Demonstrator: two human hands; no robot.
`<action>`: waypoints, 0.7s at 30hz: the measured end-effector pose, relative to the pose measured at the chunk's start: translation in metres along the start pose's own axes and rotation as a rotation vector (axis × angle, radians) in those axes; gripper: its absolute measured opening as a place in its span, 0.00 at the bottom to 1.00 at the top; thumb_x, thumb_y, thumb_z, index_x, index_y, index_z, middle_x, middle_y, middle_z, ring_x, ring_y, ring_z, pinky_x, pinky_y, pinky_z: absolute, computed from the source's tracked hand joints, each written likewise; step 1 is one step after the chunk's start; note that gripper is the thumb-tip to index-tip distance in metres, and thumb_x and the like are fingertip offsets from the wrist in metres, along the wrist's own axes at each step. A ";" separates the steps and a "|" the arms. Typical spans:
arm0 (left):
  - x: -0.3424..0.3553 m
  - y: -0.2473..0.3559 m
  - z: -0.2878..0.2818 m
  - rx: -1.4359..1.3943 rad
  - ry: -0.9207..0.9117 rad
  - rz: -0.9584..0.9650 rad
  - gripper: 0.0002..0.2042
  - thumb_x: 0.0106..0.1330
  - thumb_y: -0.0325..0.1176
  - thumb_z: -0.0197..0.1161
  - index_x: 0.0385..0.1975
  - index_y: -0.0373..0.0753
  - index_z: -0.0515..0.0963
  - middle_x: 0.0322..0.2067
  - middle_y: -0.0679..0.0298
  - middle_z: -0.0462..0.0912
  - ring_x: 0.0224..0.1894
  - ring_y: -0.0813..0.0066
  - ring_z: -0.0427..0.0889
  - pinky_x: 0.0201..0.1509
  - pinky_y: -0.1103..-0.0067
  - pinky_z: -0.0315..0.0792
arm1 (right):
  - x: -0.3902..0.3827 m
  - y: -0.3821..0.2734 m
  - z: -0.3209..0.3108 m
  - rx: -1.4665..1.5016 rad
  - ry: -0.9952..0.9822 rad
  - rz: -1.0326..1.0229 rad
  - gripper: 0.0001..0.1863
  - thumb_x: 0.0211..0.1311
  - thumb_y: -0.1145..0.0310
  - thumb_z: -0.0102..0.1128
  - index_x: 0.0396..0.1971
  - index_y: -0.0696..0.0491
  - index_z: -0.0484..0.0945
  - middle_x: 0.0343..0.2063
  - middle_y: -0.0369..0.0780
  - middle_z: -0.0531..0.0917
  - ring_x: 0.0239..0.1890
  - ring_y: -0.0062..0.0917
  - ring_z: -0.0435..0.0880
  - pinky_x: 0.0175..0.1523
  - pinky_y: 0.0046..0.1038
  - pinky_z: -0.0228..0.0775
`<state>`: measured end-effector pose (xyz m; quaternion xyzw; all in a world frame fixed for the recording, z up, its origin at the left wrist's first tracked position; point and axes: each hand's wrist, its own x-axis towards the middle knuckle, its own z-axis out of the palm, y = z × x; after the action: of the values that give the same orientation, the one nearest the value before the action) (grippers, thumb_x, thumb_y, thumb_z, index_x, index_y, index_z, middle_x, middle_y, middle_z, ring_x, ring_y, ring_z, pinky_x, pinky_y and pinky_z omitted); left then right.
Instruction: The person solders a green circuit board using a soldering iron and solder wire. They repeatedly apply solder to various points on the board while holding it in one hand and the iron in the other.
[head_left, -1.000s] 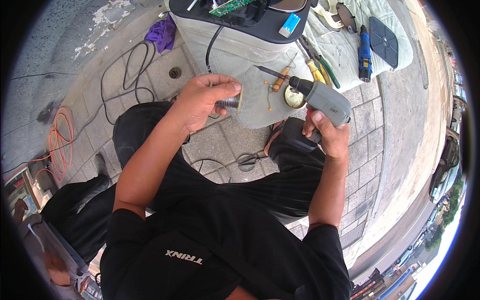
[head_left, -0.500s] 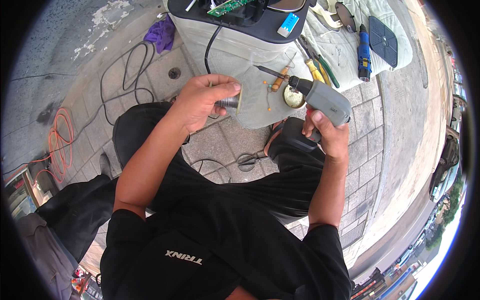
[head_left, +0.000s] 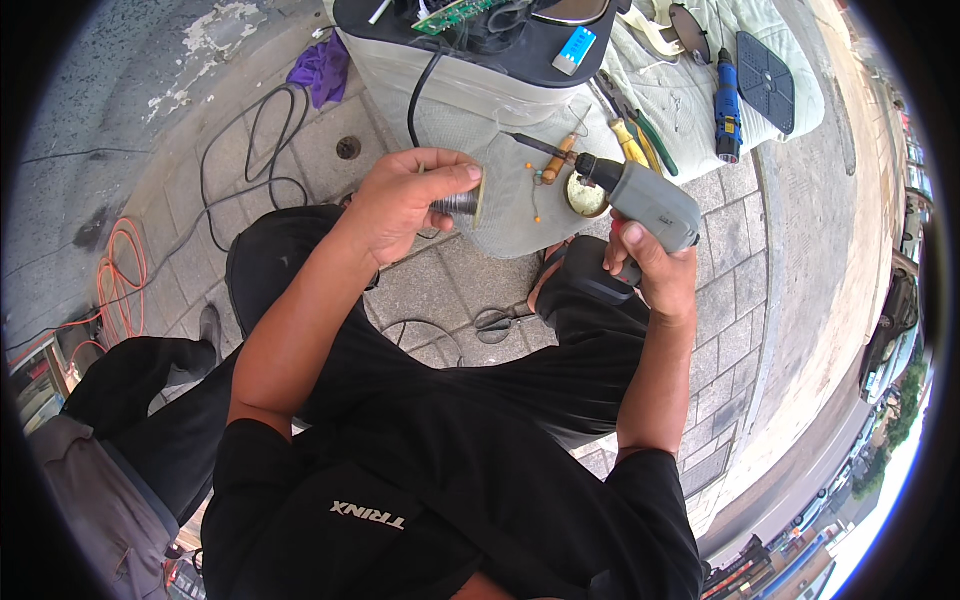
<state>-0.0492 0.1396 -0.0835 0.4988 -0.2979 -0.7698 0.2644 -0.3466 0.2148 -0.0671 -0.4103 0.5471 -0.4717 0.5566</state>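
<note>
My left hand is closed round a spool of silvery wire, held above the edge of a pale mat. My right hand grips a grey cordless tool with a black battery base and a long thin dark tip, which points left over the mat. Beneath and beside that tip lie a wooden-handled pick, a small round tin with pale contents, pliers with yellow handles and green-handled pliers.
A dark-topped appliance with a green circuit board stands ahead. A blue driver and dark plate lie right. A purple cloth, cables and an orange cord lie left. A person's legs are at lower left.
My hands, the spool and the grey tool are almost unmoved. The other person's legs and grey clothing at lower left have shifted.
</note>
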 end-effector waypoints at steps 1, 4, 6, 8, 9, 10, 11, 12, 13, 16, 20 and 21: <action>0.000 0.000 0.000 0.000 -0.003 0.002 0.13 0.68 0.37 0.69 0.46 0.37 0.83 0.38 0.69 0.84 0.38 0.81 0.79 0.35 0.80 0.71 | 0.000 0.002 -0.001 -0.002 0.005 0.000 0.23 0.62 0.61 0.71 0.45 0.65 0.76 0.21 0.40 0.78 0.18 0.23 0.78 0.27 0.26 0.75; 0.000 0.000 0.001 0.007 -0.003 0.011 0.13 0.68 0.37 0.69 0.46 0.37 0.83 0.38 0.69 0.84 0.38 0.81 0.79 0.35 0.80 0.71 | -0.001 0.000 -0.001 0.002 0.007 0.009 0.23 0.62 0.61 0.71 0.45 0.65 0.76 0.21 0.40 0.79 0.18 0.23 0.78 0.27 0.26 0.74; 0.005 -0.003 0.001 0.019 0.008 0.022 0.12 0.67 0.36 0.69 0.45 0.37 0.84 0.38 0.70 0.84 0.38 0.82 0.79 0.35 0.81 0.70 | -0.001 0.000 -0.001 0.010 0.010 0.013 0.24 0.62 0.61 0.71 0.45 0.65 0.76 0.21 0.40 0.78 0.18 0.24 0.78 0.28 0.27 0.74; 0.014 -0.007 0.007 0.119 0.051 0.057 0.12 0.66 0.36 0.70 0.44 0.36 0.84 0.37 0.70 0.84 0.38 0.83 0.79 0.36 0.81 0.71 | -0.002 0.001 -0.002 0.021 0.022 0.014 0.23 0.62 0.61 0.71 0.45 0.66 0.76 0.21 0.40 0.78 0.19 0.24 0.78 0.28 0.27 0.74; 0.018 -0.009 0.011 0.169 0.075 0.078 0.12 0.66 0.35 0.71 0.43 0.36 0.84 0.37 0.70 0.84 0.39 0.84 0.79 0.37 0.81 0.71 | -0.002 0.000 -0.001 0.024 0.023 0.002 0.24 0.62 0.61 0.71 0.45 0.66 0.76 0.21 0.40 0.78 0.19 0.24 0.78 0.28 0.27 0.74; 0.023 -0.012 0.016 0.245 0.108 0.116 0.12 0.65 0.35 0.71 0.43 0.35 0.84 0.38 0.69 0.84 0.40 0.83 0.79 0.38 0.81 0.72 | -0.002 -0.001 0.000 0.028 0.025 -0.010 0.24 0.62 0.60 0.70 0.45 0.66 0.76 0.20 0.41 0.78 0.18 0.25 0.78 0.28 0.28 0.74; 0.030 -0.016 0.022 0.321 0.137 0.153 0.12 0.64 0.34 0.72 0.43 0.35 0.85 0.40 0.69 0.84 0.40 0.83 0.79 0.40 0.80 0.73 | -0.003 -0.001 -0.001 0.031 0.030 -0.022 0.24 0.62 0.60 0.70 0.45 0.66 0.76 0.20 0.41 0.78 0.18 0.25 0.78 0.28 0.28 0.74; 0.036 -0.022 0.026 0.398 0.171 0.194 0.12 0.63 0.34 0.72 0.42 0.34 0.85 0.41 0.68 0.84 0.41 0.82 0.79 0.42 0.80 0.74 | -0.002 -0.002 -0.001 0.033 0.027 -0.029 0.24 0.62 0.60 0.70 0.45 0.66 0.76 0.20 0.41 0.78 0.19 0.25 0.78 0.28 0.28 0.74; 0.044 -0.036 0.027 0.628 0.291 0.474 0.12 0.60 0.31 0.71 0.42 0.34 0.84 0.43 0.63 0.83 0.45 0.74 0.80 0.48 0.76 0.75 | -0.002 -0.002 -0.001 0.035 0.025 -0.036 0.24 0.62 0.60 0.70 0.44 0.66 0.76 0.20 0.41 0.78 0.19 0.26 0.78 0.28 0.28 0.74; 0.050 -0.044 0.040 0.799 0.376 0.814 0.12 0.58 0.29 0.70 0.41 0.35 0.82 0.44 0.59 0.80 0.48 0.64 0.80 0.53 0.73 0.74 | -0.002 -0.009 -0.004 0.033 0.026 -0.056 0.25 0.61 0.59 0.70 0.45 0.66 0.76 0.20 0.41 0.77 0.18 0.27 0.78 0.28 0.29 0.73; 0.046 -0.041 0.052 0.974 0.299 1.163 0.13 0.56 0.25 0.72 0.40 0.36 0.79 0.43 0.57 0.75 0.48 0.55 0.78 0.51 0.68 0.74 | -0.004 -0.010 -0.005 0.084 0.072 -0.077 0.26 0.60 0.57 0.70 0.45 0.67 0.76 0.19 0.41 0.76 0.18 0.27 0.77 0.28 0.31 0.73; 0.045 -0.042 0.051 0.955 0.311 1.167 0.15 0.57 0.24 0.72 0.43 0.37 0.78 0.42 0.56 0.74 0.49 0.51 0.77 0.53 0.65 0.72 | -0.005 -0.011 -0.006 0.096 0.071 -0.082 0.27 0.60 0.57 0.70 0.45 0.66 0.76 0.19 0.41 0.76 0.18 0.28 0.77 0.27 0.32 0.72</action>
<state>-0.1178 0.1463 -0.1247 0.4235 -0.7720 -0.2147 0.4225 -0.3535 0.2175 -0.0554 -0.3882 0.5259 -0.5339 0.5363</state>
